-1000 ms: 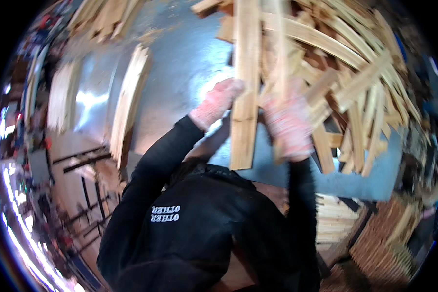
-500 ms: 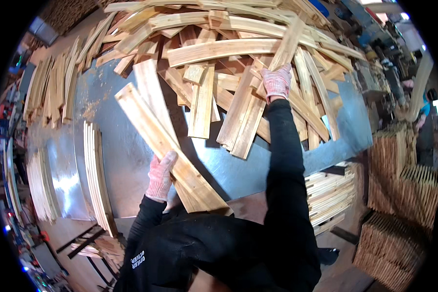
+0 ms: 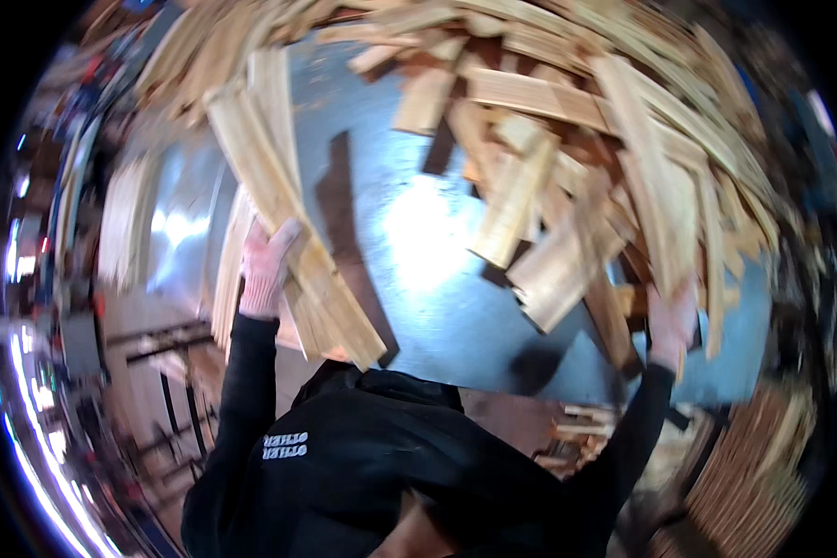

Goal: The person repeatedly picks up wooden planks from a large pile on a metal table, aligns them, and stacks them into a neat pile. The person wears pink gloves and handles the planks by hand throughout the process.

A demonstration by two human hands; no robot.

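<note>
My left hand (image 3: 268, 265), in a pale pink knit glove, grips two light wooden boards. The front board (image 3: 321, 279) slants across the one behind it (image 3: 274, 102), and both are lifted over the metal tabletop (image 3: 344, 102). On the right, my gloved right hand (image 3: 672, 321) is closed round the near end of a long wooden board (image 3: 656, 177). That board reaches away over a loose heap of boards (image 3: 539, 93). Motion blur softens the right fingers. Nearer the middle, a short board with a jagged end (image 3: 558, 279) lies on the heap's edge.
A stack of narrow boards (image 3: 126, 223) stands at the table's left, with another partly behind my left hand. More boards (image 3: 195, 65) lie at the far left. Below the right table edge is a large stack of slats (image 3: 758, 465). A dark metal frame (image 3: 172, 339) stands lower left.
The view has turned, so the scene sits differently. My right hand has come back toward me and to the right, bringing the long board's near end. My left hand still holds its two boards.
</note>
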